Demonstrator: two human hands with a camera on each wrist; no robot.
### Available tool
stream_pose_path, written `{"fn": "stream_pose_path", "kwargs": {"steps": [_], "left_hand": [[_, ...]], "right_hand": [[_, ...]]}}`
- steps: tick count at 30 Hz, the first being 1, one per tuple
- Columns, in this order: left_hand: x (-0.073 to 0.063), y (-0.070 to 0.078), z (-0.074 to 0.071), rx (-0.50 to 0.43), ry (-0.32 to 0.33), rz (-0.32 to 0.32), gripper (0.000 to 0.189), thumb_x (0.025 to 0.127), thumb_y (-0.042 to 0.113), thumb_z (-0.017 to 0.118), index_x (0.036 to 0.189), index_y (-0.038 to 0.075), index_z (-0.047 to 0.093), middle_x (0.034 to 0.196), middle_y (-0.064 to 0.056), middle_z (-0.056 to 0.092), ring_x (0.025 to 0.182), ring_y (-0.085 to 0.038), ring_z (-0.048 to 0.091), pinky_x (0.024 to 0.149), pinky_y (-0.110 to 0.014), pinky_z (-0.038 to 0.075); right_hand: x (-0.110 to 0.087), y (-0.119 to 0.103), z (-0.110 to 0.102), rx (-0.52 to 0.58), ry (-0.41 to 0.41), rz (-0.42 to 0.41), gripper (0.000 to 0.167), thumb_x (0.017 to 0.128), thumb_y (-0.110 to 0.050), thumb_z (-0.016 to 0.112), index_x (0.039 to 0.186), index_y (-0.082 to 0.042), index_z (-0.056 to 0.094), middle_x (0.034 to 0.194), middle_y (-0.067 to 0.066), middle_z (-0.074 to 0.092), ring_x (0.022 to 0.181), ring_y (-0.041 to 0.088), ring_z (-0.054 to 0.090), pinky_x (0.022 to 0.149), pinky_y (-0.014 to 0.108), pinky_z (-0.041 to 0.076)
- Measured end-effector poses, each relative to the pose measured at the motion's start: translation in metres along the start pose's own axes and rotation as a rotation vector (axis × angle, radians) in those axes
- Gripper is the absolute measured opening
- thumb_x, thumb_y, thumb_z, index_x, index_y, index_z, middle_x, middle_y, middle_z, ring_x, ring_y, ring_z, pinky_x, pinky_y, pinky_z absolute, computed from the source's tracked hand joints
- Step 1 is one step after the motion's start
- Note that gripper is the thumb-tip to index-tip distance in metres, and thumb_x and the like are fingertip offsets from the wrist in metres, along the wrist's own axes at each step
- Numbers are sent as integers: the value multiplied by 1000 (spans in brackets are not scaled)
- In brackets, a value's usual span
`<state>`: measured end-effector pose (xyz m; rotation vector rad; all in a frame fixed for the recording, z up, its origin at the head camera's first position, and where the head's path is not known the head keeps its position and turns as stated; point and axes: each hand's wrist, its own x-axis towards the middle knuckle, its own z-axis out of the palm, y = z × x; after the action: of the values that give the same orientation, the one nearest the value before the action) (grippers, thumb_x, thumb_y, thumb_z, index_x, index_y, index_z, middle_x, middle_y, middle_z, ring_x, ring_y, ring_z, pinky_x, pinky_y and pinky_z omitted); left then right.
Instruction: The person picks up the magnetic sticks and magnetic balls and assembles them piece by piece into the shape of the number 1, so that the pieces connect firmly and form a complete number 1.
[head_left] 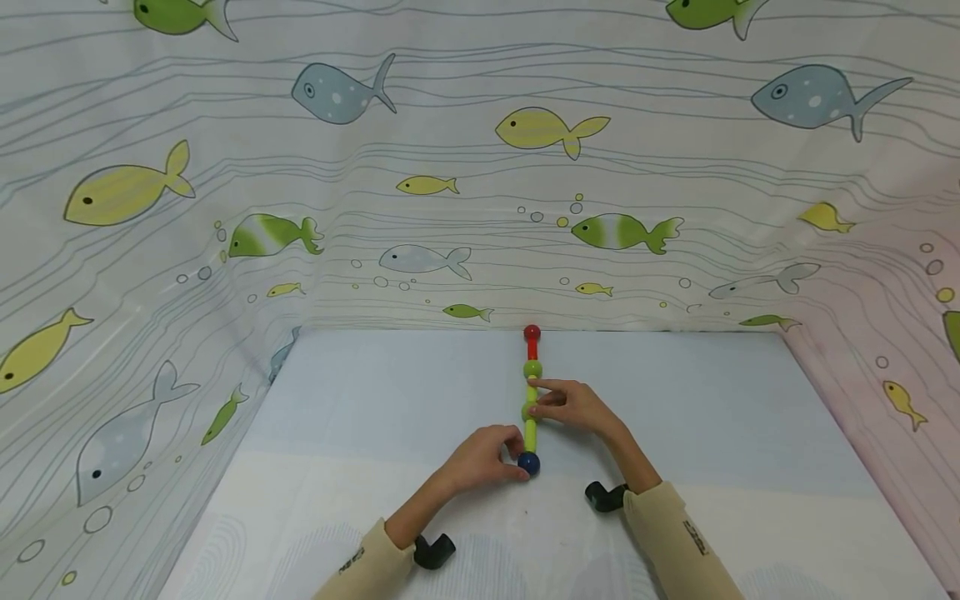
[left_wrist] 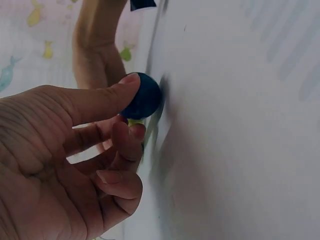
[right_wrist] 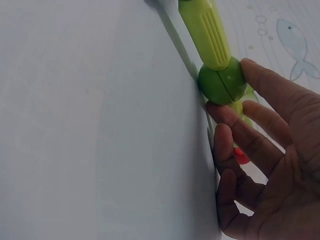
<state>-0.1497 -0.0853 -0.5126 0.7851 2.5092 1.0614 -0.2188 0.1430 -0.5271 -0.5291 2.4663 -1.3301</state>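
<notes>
A straight chain of balls and rods lies on the table in the head view. At its far end is a red ball (head_left: 532, 332) on a red rod (head_left: 532, 350), then a green ball (head_left: 532, 368), a yellow-green rod (head_left: 532, 392), a second green ball (right_wrist: 222, 82), another yellow-green rod (right_wrist: 207, 35) and a dark blue ball (head_left: 528, 463). My left hand (head_left: 483, 458) pinches the blue ball, thumb on its near side. Thumb and fingers of my right hand (head_left: 577, 407) pinch the second green ball, while its index finger reaches along the rod beyond.
A pale table (head_left: 360, 392) lies under the chain. Fish-patterned sheeting (head_left: 450, 217) rises behind it and along both sides. Black wrist devices (head_left: 435, 552) stick out by the beige sleeves (head_left: 678, 533).
</notes>
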Motion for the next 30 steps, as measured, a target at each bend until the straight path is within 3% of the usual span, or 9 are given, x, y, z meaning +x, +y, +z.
{"fn": "stream_pose_path", "kwargs": {"steps": [14, 21, 25, 30], "left_hand": [[0, 3, 3, 22, -1, -3, 26, 83, 21, 82, 98, 14, 62, 91, 7, 63, 85, -15, 60, 72, -23, 44], [0, 1, -1, 27, -15, -8, 26, 84, 26, 80, 100, 15, 62, 95, 6, 63, 83, -11, 58, 72, -22, 46], [-3, -5, -9, 36, -9, -5, 28, 87, 26, 78, 106, 12, 64, 99, 2, 65, 82, -10, 58, 72, -23, 48], [-9, -11, -31, 97, 76, -55, 30, 89, 25, 75, 111, 8, 65, 103, -3, 65, 82, -13, 58, 72, -28, 48]], "right_hand": [[0, -3, -1, -9, -4, 29, 57, 89, -33, 75, 140, -14, 56, 107, 4, 72, 100, 20, 67, 90, 46, 50], [0, -2, -3, -3, -20, 25, 59, 89, -34, 74, 141, -14, 55, 106, 3, 71, 99, 19, 66, 89, 45, 50], [-2, 2, -7, -3, -31, -2, 59, 90, -35, 73, 142, -16, 54, 106, 1, 70, 99, 19, 65, 90, 44, 50], [-7, 7, -19, -14, -17, -15, 57, 91, -34, 72, 143, -16, 54, 108, 2, 68, 103, 22, 65, 90, 43, 50]]}}
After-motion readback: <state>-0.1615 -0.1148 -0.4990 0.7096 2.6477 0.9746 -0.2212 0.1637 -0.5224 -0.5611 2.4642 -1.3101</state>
